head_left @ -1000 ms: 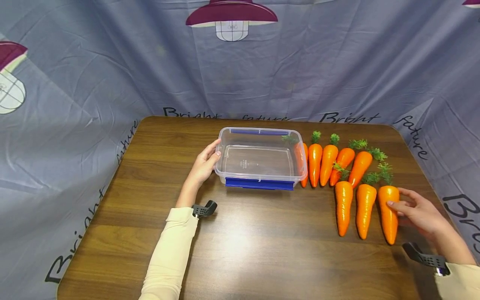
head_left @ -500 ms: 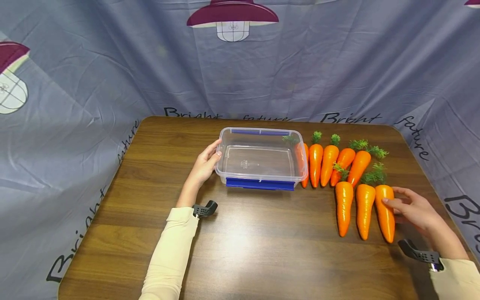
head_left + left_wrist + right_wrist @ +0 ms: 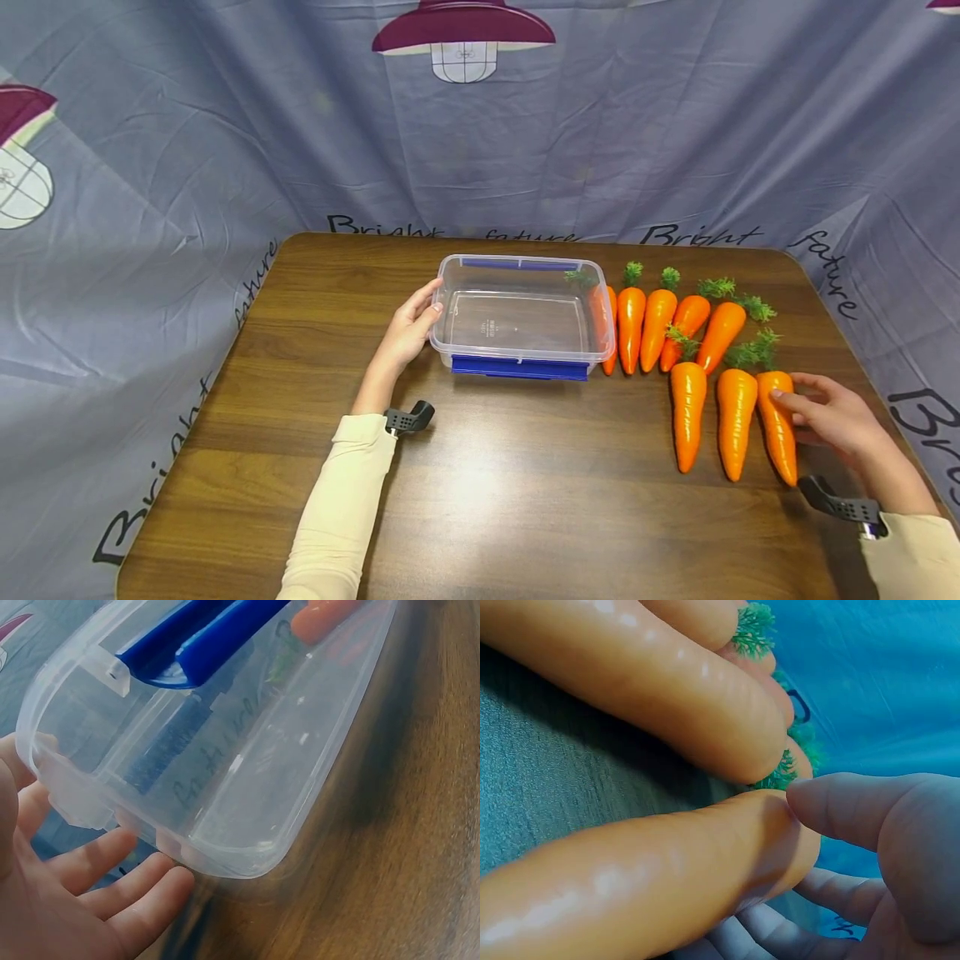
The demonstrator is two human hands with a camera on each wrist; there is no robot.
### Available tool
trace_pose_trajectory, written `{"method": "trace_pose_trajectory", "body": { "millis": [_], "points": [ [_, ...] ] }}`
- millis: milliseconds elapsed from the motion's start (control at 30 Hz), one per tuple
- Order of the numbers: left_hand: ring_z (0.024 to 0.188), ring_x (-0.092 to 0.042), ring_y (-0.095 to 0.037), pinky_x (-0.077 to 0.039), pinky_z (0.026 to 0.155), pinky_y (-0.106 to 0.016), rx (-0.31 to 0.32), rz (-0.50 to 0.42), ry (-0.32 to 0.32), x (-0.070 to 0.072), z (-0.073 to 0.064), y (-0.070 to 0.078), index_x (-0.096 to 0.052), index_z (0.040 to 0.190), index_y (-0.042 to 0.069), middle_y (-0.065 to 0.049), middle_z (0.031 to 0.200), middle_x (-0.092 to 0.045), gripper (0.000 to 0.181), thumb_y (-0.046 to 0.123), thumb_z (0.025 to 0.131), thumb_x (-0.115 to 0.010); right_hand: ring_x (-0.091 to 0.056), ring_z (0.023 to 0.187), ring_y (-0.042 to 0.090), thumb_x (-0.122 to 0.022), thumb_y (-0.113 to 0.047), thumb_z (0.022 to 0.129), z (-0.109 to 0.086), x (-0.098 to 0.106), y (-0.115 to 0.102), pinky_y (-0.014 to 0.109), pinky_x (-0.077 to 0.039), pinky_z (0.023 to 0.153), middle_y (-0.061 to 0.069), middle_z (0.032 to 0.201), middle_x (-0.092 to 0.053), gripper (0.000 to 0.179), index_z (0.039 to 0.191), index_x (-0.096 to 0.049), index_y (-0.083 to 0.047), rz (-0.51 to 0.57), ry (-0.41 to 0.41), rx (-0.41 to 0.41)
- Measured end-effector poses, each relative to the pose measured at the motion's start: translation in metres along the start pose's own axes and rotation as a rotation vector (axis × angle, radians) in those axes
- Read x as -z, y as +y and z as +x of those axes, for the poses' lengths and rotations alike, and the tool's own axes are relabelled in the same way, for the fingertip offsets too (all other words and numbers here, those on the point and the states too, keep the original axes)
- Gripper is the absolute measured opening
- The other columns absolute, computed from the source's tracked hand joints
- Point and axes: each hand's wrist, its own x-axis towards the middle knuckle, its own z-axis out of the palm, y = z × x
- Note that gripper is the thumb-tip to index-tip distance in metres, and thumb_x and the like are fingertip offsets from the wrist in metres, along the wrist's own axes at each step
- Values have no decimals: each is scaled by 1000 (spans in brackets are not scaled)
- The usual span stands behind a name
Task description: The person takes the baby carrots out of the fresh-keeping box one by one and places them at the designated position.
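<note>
A glossy orange carrot [image 3: 777,433] with a green top lies at the right end of the front row of three. My right hand [image 3: 836,417] pinches its thick end, thumb [image 3: 840,806] above and fingers [image 3: 780,934] beneath, as the right wrist view shows. Just left of it lie a middle carrot [image 3: 737,425] and a left carrot [image 3: 687,417]. Around the left end of a clear plastic container [image 3: 517,354] with blue clips, my left hand [image 3: 408,329] holds the rim. Below that rim, its fingers [image 3: 131,892] rest against the outside wall in the left wrist view.
Several more carrots [image 3: 658,329] lie in a back row right of the container, one partly behind its clear wall. A grey-blue printed curtain [image 3: 480,167] hangs behind the brown wooden table [image 3: 525,500]. Each wrist carries a black camera mount [image 3: 410,418].
The right hand shifted the held carrot left, then slightly back right, and its tip now slants rightward. The middle carrot moved slightly right. The left hand and container stayed put.
</note>
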Motion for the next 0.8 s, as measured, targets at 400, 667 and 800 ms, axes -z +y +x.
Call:
{"method": "trace_pose_trajectory", "body": {
  "millis": [400, 667, 800],
  "points": [
    [139, -52, -40, -53, 104, -54, -3, 146, -11, 8, 3, 8, -41, 157, 14, -25, 156, -46, 50, 18, 107, -48, -57, 71, -3, -50, -31, 107, 4, 4, -8, 35, -64, 68, 47, 120, -48, 76, 146, -14, 23, -32, 19, 37],
    [139, -52, -39, -52, 105, -56, 5, 186, 0, 17, 2, 15, -40, 157, 13, -22, 157, -45, 50, 24, 109, -45, -58, 72, -3, -50, -32, 106, 6, 7, -11, 35, -63, 67, 52, 126, -44, 77, 146, -15, 24, -62, 22, 39],
    [143, -48, -39, -51, 106, -58, 7, 217, 5, 23, 2, 17, -40, 157, 11, -21, 159, -44, 50, 25, 109, -47, -58, 74, -5, -49, -32, 106, 8, 9, -12, 42, -64, 70, 55, 139, -32, 77, 146, -15, 24, -77, 19, 39]
  ]
}}
